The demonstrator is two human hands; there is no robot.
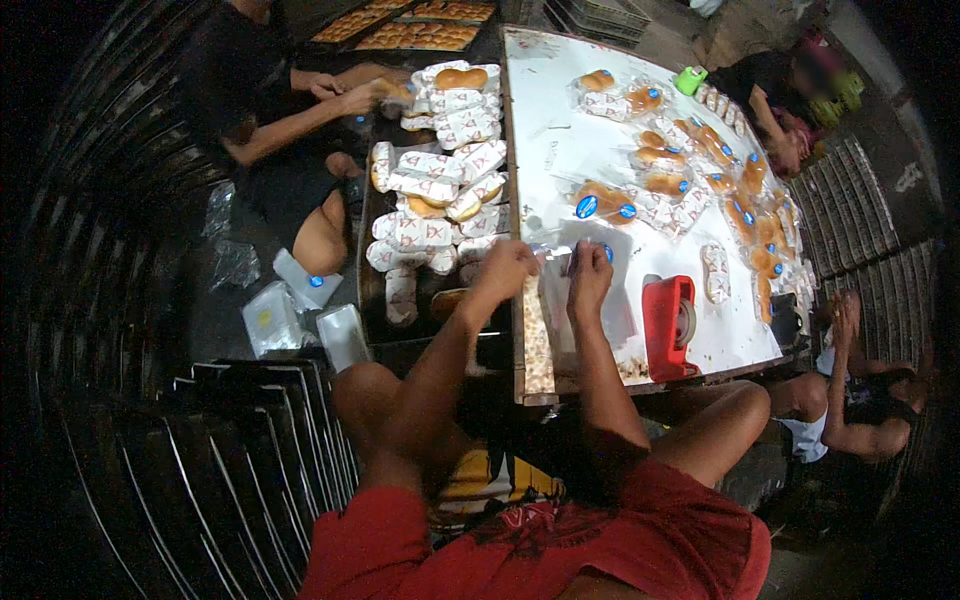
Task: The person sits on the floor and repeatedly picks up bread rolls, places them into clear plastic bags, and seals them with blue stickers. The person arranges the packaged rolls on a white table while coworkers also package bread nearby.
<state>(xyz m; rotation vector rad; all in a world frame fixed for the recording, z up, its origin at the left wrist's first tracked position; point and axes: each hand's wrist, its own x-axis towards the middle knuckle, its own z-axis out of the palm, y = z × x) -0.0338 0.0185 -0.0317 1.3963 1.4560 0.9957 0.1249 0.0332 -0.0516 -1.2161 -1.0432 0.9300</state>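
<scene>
My left hand (508,270) is at the table's left edge, its fingers pinched on one end of a shiny clear plastic wrapper (553,250). The wrapper's other end is at the pinched fingers of my right hand (590,279). A round blue label shows beside my right fingers; what else lies under them is hidden. Beyond my hands lies a bagged bun (604,201) with blue labels. A red tape dispenser (660,330) with a roll of tape stands to the right of my right forearm.
Paper-wrapped buns (424,176) are piled left of the white tabletop (551,97). Bagged buns (750,217) cover its right side, with a green object (690,79) behind. Plastic bags (274,319) and black trays (247,450) lie left. Other people sit around the table.
</scene>
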